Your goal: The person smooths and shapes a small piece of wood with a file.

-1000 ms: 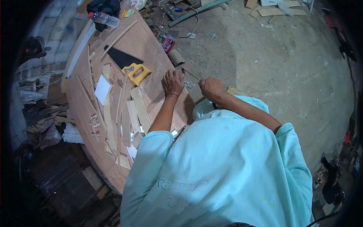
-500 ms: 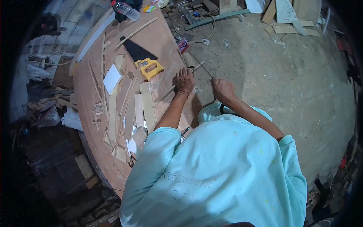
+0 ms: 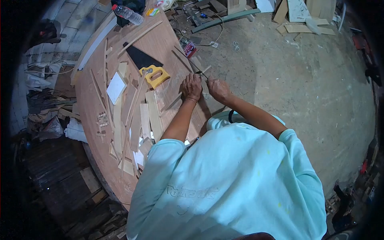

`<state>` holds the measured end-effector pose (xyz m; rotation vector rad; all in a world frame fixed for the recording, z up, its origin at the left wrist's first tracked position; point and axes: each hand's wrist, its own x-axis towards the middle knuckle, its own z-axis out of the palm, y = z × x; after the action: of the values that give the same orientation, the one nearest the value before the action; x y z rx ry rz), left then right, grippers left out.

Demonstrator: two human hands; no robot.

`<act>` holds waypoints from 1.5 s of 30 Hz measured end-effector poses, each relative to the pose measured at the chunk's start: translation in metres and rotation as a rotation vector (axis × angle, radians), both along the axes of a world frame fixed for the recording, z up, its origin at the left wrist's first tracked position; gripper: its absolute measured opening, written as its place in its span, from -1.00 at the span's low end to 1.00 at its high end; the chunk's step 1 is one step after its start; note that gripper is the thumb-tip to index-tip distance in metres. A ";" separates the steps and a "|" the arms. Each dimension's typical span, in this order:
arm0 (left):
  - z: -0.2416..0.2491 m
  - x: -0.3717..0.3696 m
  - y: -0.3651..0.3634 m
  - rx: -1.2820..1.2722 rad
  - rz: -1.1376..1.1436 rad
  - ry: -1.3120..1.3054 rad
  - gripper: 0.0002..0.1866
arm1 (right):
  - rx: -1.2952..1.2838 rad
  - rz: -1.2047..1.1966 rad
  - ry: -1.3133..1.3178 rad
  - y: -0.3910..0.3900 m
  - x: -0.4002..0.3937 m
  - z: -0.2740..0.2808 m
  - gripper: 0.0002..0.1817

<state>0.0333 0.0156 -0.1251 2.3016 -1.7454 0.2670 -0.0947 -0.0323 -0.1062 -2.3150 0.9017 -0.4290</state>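
Note:
My left hand (image 3: 192, 86) is closed over a thin wooden strip (image 3: 172, 103) at the right edge of the wooden table. One end of the strip pokes out past the edge, beyond my fingers. In my closed right hand (image 3: 219, 90) is a long, thin, dark tool (image 3: 188, 60), like a file or narrow blade. It slants across the strip just beyond my left fingertips, its far end over the table. Its handle is hidden in my fist. A handsaw with a yellow handle (image 3: 157, 77) lies flat on the table, left of my left hand.
Wooden slats (image 3: 154, 114) and a white tile-like piece (image 3: 116, 88) lie across the table (image 3: 90, 132). Small wood bits (image 3: 103, 120) sit at its left. A plastic bottle (image 3: 129, 14) lies at the far end. Boards (image 3: 300, 12) and a green bar (image 3: 224, 20) are on the floor ahead.
My right hand has moved left toward my left hand, pushing the thin tool forward and left across the strip. My left hand stays on the strip. The whole view has shifted slightly.

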 end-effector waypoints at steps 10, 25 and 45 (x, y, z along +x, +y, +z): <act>-0.004 0.002 0.000 0.020 0.018 -0.006 -0.80 | 0.103 -0.023 0.038 -0.002 0.007 -0.011 -0.75; 0.000 -0.002 0.001 0.053 0.042 -0.053 -0.78 | 0.103 0.008 0.088 -0.002 0.005 -0.008 -0.73; 0.006 -0.005 -0.001 0.076 0.035 -0.022 -0.81 | 0.323 -0.050 0.096 -0.001 0.006 -0.011 -0.77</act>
<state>0.0281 0.0149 -0.1194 2.3928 -1.7569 0.2371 -0.0883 -0.0337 -0.1169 -2.0338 0.9974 -0.1766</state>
